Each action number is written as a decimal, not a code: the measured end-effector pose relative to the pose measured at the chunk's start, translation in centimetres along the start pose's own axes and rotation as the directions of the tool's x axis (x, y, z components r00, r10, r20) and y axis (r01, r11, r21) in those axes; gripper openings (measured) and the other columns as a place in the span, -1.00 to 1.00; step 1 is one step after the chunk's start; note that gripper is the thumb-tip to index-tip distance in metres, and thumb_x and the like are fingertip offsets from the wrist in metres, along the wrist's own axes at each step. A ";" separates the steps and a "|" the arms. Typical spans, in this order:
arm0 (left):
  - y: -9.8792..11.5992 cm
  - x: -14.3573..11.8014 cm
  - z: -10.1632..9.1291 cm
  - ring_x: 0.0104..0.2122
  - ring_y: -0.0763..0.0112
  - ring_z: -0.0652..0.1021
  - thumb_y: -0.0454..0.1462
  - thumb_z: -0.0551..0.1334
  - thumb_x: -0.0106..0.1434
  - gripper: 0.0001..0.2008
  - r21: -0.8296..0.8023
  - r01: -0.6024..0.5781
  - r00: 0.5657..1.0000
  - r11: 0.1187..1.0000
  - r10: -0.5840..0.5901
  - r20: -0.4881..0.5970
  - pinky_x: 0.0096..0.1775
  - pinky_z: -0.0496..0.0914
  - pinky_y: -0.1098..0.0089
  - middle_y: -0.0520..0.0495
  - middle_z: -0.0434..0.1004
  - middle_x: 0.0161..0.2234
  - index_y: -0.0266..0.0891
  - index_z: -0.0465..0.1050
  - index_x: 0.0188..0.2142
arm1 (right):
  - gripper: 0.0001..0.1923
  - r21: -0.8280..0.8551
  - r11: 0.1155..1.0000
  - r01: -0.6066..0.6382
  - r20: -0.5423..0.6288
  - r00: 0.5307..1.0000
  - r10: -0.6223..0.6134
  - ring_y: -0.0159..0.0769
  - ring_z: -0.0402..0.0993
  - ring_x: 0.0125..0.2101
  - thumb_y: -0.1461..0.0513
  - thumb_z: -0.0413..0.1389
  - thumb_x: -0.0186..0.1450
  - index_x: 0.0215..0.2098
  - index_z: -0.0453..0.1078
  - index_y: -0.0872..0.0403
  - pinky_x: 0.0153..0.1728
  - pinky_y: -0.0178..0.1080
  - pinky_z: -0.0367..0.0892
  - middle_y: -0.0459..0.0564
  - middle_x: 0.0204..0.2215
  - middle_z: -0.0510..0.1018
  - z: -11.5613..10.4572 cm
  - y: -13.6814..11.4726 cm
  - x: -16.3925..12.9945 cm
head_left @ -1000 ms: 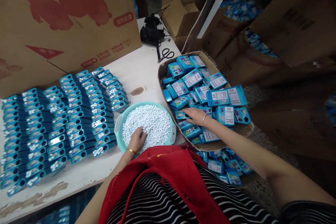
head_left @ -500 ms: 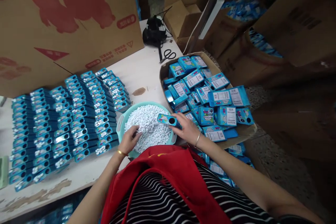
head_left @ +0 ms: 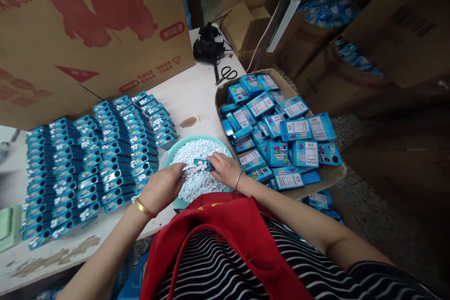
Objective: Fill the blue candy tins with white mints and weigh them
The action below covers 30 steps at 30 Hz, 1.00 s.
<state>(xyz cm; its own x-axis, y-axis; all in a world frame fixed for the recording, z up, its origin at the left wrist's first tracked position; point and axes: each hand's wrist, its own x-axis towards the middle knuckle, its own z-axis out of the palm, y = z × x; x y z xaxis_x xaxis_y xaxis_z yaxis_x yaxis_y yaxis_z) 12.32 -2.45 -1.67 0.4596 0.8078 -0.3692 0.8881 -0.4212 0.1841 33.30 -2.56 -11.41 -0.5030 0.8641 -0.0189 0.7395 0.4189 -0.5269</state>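
My right hand [head_left: 227, 170] grips a small blue candy box [head_left: 203, 164] over a teal basin [head_left: 225, 140]. White pieces lie on the box's upper face, around its opening. My left hand [head_left: 164, 186], a gold bangle at its wrist, is above the basin's left side with its fingers curled together. White candies [head_left: 190, 171] show at its fingertips, close beside the box; some are blurred by motion. Heaped small white candies [head_left: 197, 147] fill the basin below both hands.
Rows of upright blue boxes [head_left: 112, 154], several topped with white candies, stand at left on the white table [head_left: 183, 98]. A carton [head_left: 335, 176] of loose blue boxes is at right. Scissors [head_left: 227, 75] and a black object [head_left: 208, 44] lie behind; a big cardboard box [head_left: 123, 23] stands at back left.
My right hand has brought the box leftward over the middle of the basin. My left hand has risen from the candies, and the two hands are now close together.
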 end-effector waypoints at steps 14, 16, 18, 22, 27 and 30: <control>-3.2 -0.7 1.4 -0.25 0.24 0.50 -0.29 -0.01 0.32 -0.77 0.190 0.177 0.982 0.966 -0.185 0.025 -0.31 0.37 0.32 -0.14 0.42 -0.21 -0.22 0.35 -0.11 | -0.64 0.307 0.948 0.081 -0.296 0.955 0.015 -0.11 0.38 -0.09 0.36 0.05 0.22 0.00 0.27 0.10 -0.06 -0.08 0.37 0.12 -0.15 0.42 2.3 2.1 -1.7; -5.6 0.0 5.1 -0.25 0.24 0.50 -0.33 -0.01 0.30 -0.79 0.158 0.221 0.964 0.962 -0.240 0.115 -0.28 0.37 0.30 -0.17 0.41 -0.18 -0.25 0.36 -0.16 | -0.66 0.378 0.923 0.071 -0.343 0.937 0.068 -0.12 0.40 -0.09 0.32 0.06 0.25 0.01 0.26 0.07 -0.07 -0.08 0.38 0.11 -0.14 0.42 1.9 2.5 -2.0; -6.6 1.3 8.9 -0.19 0.22 0.49 -0.38 0.02 0.26 -0.79 0.025 0.233 0.963 0.972 -0.234 0.129 -0.20 0.36 0.28 -0.19 0.40 -0.15 -0.25 0.35 -0.16 | -0.67 0.425 0.904 0.048 -0.367 0.922 0.124 -0.13 0.40 -0.08 0.27 0.08 0.27 0.01 0.27 0.04 -0.06 -0.08 0.38 0.10 -0.13 0.42 1.5 2.8 -2.2; -5.0 4.9 14.7 -0.11 0.22 0.46 -0.38 0.03 0.25 -0.79 -0.173 0.181 0.983 0.968 -0.172 0.067 -0.10 0.35 0.27 -0.21 0.39 -0.12 -0.26 0.34 -0.14 | -0.68 0.459 0.889 -0.002 -0.382 0.902 0.199 -0.12 0.41 -0.09 0.19 0.11 0.28 -0.01 0.28 0.03 -0.08 -0.09 0.38 0.09 -0.14 0.42 1.2 3.1 -2.3; -4.1 6.0 16.2 -0.15 0.32 0.46 -0.32 0.07 0.26 -0.79 -0.301 0.104 0.994 0.948 -0.111 -0.005 -0.07 0.35 0.31 -0.13 0.41 -0.15 -0.24 0.29 -0.10 | -0.69 0.474 0.879 -0.045 -0.382 0.889 0.252 -0.12 0.43 -0.11 0.14 0.11 0.28 -0.02 0.29 0.02 -0.10 -0.10 0.39 0.08 -0.16 0.43 1.5 3.2 -2.4; -5.1 4.0 14.5 -0.25 0.39 0.45 -0.21 0.08 0.29 -0.81 -0.393 0.027 0.996 0.919 -0.058 -0.067 -0.16 0.37 0.36 -0.06 0.41 -0.24 -0.23 0.28 -0.14 | -0.68 0.470 0.881 -0.056 -0.388 0.883 0.263 -0.12 0.43 -0.11 0.14 0.12 0.27 -0.02 0.29 0.02 -0.11 -0.10 0.39 0.08 -0.16 0.44 1.7 3.3 -2.6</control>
<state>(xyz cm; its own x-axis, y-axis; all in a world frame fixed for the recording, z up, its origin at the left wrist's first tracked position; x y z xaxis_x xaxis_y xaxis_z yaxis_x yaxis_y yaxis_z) 9.48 -3.05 -17.30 0.4068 0.8568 -0.3170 0.8315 -0.2035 0.5169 36.24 -3.89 -14.53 -0.0757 0.9817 0.1746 0.4689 0.1896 -0.8627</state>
